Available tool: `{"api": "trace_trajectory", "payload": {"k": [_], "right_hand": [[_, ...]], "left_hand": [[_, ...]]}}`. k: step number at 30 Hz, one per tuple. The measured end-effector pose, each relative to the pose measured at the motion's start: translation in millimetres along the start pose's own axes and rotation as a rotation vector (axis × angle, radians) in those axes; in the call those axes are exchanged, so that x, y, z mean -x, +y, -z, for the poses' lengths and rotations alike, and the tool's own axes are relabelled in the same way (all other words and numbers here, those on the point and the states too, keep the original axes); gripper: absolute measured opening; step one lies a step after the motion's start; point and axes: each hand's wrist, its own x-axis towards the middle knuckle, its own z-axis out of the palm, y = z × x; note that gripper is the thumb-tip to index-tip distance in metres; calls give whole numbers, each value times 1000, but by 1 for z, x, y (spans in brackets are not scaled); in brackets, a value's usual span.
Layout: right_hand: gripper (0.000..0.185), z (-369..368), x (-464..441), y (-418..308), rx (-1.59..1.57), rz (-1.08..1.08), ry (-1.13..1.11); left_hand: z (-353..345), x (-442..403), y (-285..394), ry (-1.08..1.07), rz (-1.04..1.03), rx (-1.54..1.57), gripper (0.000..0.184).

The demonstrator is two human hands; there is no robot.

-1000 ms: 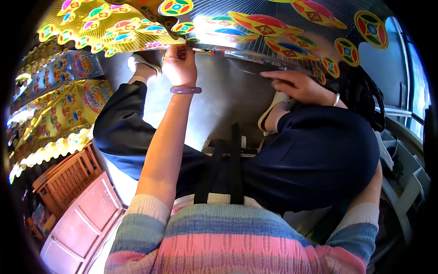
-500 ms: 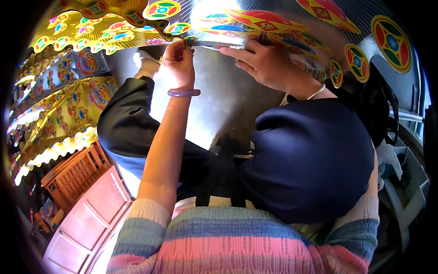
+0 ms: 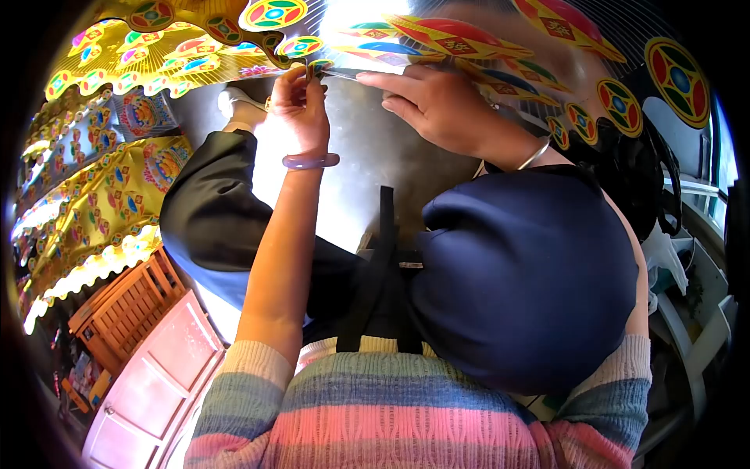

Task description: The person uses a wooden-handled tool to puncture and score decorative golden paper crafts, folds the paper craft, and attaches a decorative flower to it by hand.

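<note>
Shiny printed sheet: spread across the top of the view; small characters are carried on its red motifs, too small to be read. Its near edge is clamped between thumb and fingers of the left hand. Right hand: placed along that edge; grip cannot be told. Gold sheets: layered at left. Floor: partly hidden by knees. Also seen: black bag, wooden slats, pink door.

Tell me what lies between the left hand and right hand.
Head view: the edge of the patterned sheet spans from left hand to right hand, with grey floor visible below.
</note>
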Motion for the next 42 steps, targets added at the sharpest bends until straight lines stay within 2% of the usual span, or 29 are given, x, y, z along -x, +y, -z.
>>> {"api": "trace_trajectory", "payload": {"k": [3, 7, 13, 16, 19, 22, 27, 31, 34, 37, 40, 42], "right_hand": [[35, -8, -3, 7, -87, -44, -11], [34, -6, -10, -2, 177, 91, 24], [33, -10, -14, -3, 163, 84, 33], [33, -21, -10, 15, -2, 77, 64], [33, -23, -9, 16, -37, 92, 72], [33, -18, -13, 8, 183, 50, 32], [31, -19, -13, 8, 187, 62, 40], [33, -16, -14, 5, 197, 28, -3], [33, -20, -14, 10, 203, 100, 63], [32, -14, -17, 6, 420, 160, 70], [31, -6, -19, -8, 582, 79, -42], [30, -15, -19, -2, 398, 55, 5]], "left_hand": [[-1, 0, 1, -6, 22, 104, 21], [0, 0, 2, -15, 26, 104, 21], [1, -1, 0, -21, 6, 120, 21], [2, -1, -3, -29, 1, 103, 20], [4, -3, -4, -38, -19, 43, 19], [3, -3, 0, -36, -13, 36, 18], [1, -2, 1, -13, 24, 72, 19], [4, -3, 0, -47, -98, -107, 18], [5, -4, 3, -59, -182, -234, 19], [4, -6, 5, -57, -199, -251, 18], [1, -6, 8, -23, -171, -203, 14], [1, -8, 5, -16, -200, -203, 13]]}}
